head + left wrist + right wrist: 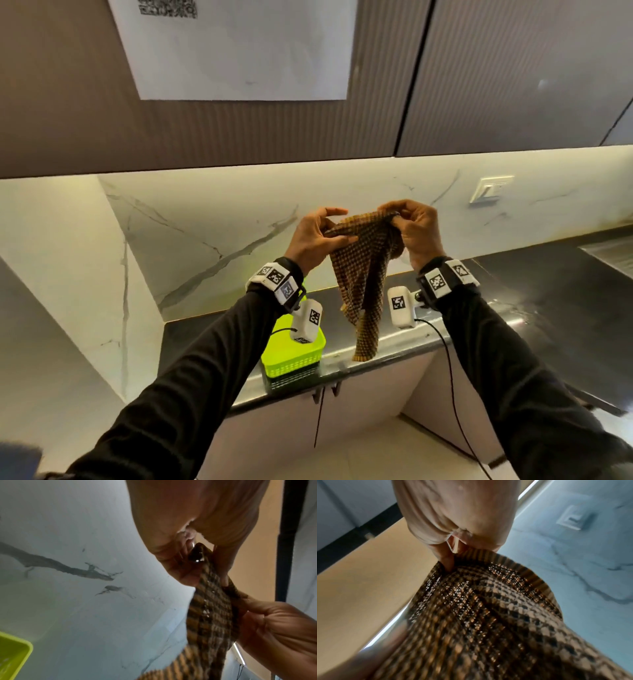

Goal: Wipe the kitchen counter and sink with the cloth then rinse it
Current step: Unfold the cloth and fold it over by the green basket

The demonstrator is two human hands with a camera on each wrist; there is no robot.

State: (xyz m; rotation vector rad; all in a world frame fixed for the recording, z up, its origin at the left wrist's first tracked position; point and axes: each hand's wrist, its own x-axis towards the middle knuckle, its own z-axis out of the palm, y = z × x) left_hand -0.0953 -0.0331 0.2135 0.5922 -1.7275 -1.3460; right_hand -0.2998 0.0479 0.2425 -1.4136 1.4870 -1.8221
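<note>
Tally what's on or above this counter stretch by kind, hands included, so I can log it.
Hands: 2, the left hand and the right hand, both pinching the cloth's top edge.
Cloths: 1, the checked cloth, hanging above the counter.
Baskets: 1, the green basket, at the counter's front edge.
Wall switches: 1, the switch.
Total: 5.

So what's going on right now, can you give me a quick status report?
Left hand and right hand both pinch the checked cloth's top edge. Cloth hangs above the dark counter, not touching. Green basket sits below left, clear of the cloth.
</note>
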